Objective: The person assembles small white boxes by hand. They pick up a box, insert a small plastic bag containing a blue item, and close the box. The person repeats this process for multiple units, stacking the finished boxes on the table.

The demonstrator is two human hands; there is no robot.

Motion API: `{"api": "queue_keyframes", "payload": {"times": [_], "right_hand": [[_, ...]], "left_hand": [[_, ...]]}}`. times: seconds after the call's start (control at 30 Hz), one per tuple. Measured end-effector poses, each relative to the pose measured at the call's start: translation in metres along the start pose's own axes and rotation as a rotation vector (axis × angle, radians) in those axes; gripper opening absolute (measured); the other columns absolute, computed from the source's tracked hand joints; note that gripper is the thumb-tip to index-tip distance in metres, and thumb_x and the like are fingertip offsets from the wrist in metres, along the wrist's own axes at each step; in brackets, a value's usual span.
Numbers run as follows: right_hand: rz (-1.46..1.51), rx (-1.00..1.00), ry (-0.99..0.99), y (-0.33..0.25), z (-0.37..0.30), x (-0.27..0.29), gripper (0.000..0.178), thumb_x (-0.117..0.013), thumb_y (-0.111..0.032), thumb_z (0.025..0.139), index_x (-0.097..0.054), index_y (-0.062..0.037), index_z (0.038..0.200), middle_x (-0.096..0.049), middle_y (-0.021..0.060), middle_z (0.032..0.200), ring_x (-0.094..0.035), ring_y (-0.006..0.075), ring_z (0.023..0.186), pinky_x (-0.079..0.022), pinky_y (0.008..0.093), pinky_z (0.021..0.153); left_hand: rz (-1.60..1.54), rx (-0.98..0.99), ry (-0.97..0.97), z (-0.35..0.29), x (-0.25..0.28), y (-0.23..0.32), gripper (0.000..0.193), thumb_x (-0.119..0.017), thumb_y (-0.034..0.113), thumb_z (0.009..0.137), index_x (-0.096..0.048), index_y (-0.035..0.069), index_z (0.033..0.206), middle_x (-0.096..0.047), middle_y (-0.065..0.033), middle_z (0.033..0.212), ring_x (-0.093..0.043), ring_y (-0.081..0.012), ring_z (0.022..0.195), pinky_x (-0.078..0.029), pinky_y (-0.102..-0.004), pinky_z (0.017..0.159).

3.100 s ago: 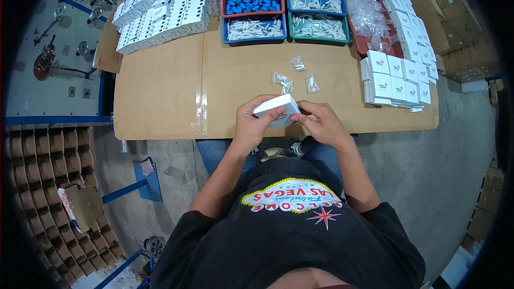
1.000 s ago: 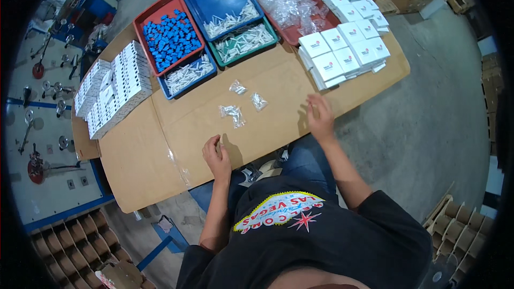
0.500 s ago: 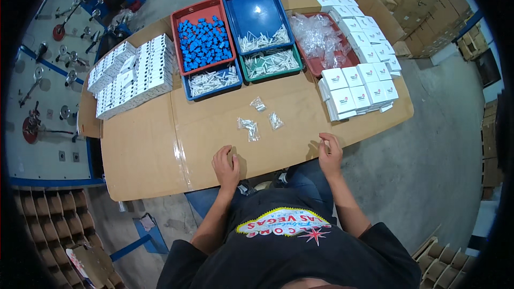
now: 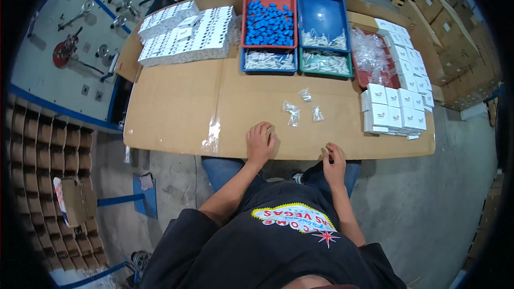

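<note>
My left hand [image 4: 260, 142] rests on the cardboard tabletop [image 4: 171, 104] near its front edge, its fingers loosely bent and the thumb apart, with nothing visible in it. At the same edge, farther right, my right hand [image 4: 334, 161] is loosely curved with thumb and fingers apart, also holding nothing that I can see. Beyond both hands lie three small clear plastic bags of white pieces: a larger bag [image 4: 292, 114] nearest my left hand, an upper bag [image 4: 305, 94], and a right-hand bag [image 4: 318, 113]. Neither hand touches them.
Along the back stand a red tray [image 4: 245, 21] of blue parts, a blue tray [image 4: 321, 13], a smaller blue tray [image 4: 269, 69] and a green tray [image 4: 326, 74] of white pieces. Clear bags [image 4: 369, 56] fill another red tray. White boxes [image 4: 187, 35] and cartons [image 4: 396, 112] flank them.
The view has turned, so the table now appears level and farther right. My right hand has shifted left along the front edge; my left hand and the bags stay put.
</note>
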State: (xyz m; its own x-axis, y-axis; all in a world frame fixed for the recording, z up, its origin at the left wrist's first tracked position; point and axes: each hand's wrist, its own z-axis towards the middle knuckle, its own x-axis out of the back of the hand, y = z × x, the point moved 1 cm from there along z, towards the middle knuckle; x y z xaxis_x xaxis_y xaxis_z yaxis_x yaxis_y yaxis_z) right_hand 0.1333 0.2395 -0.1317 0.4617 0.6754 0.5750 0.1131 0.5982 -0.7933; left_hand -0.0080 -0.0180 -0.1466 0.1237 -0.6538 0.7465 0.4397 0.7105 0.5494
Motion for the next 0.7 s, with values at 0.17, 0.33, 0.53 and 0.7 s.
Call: {"api": "queue_keyframes", "payload": {"times": [0.17, 0.33, 0.53, 0.7], "right_hand": [[-0.170, 0.139, -0.094, -0.002, -0.018, -0.001, 0.030, -0.067, -0.003, 0.087, -0.066, -0.0036, 0.117, -0.058, 0.0171, 0.138, -0.053, 0.0381, 0.129, -0.044, 0.0454, 0.108], [-0.033, 0.134, -0.130, 0.002, -0.016, 0.010, 0.033, -0.068, -0.005, 0.090, -0.065, -0.0036, 0.122, -0.057, 0.0178, 0.142, -0.052, 0.0367, 0.134, -0.041, 0.0444, 0.112], [-0.163, 0.024, 0.050, 0.010, -0.042, 0.067, 0.029, -0.066, -0.007, 0.094, -0.065, -0.0016, 0.123, -0.065, 0.0172, 0.133, -0.060, 0.0336, 0.126, -0.044, 0.0398, 0.110], [0.060, -0.210, 0.365, 0.088, -0.101, 0.094, 0.018, -0.061, -0.004, 0.097, -0.065, 0.0010, 0.114, -0.068, 0.0143, 0.118, -0.065, 0.0247, 0.114, -0.050, 0.0350, 0.099]], "left_hand": [[-0.016, -0.008, 0.037, -0.007, -0.004, 0.003, 0.033, -0.068, 0.018, 0.087, -0.063, 0.008, 0.117, -0.062, -0.0097, 0.121, -0.056, -0.0296, 0.117, -0.042, -0.0446, 0.100], [-0.381, -0.191, 0.015, -0.013, 0.016, 0.018, 0.023, -0.067, 0.014, 0.088, -0.067, 0.005, 0.109, -0.067, -0.0125, 0.102, -0.064, -0.0324, 0.093, -0.050, -0.0410, 0.081], [-0.866, 0.123, -0.641, -0.097, 0.011, 0.052, 0.017, -0.059, 0.013, 0.101, -0.070, 0.002, 0.109, -0.072, -0.0089, 0.087, -0.066, -0.0151, 0.074, -0.053, -0.0319, 0.068], [-0.748, 0.074, -0.391, -0.070, 0.022, 0.052, 0.017, -0.062, 0.013, 0.098, -0.071, 0.001, 0.105, -0.072, -0.0123, 0.090, -0.069, -0.0215, 0.078, -0.053, -0.0343, 0.071]]}}
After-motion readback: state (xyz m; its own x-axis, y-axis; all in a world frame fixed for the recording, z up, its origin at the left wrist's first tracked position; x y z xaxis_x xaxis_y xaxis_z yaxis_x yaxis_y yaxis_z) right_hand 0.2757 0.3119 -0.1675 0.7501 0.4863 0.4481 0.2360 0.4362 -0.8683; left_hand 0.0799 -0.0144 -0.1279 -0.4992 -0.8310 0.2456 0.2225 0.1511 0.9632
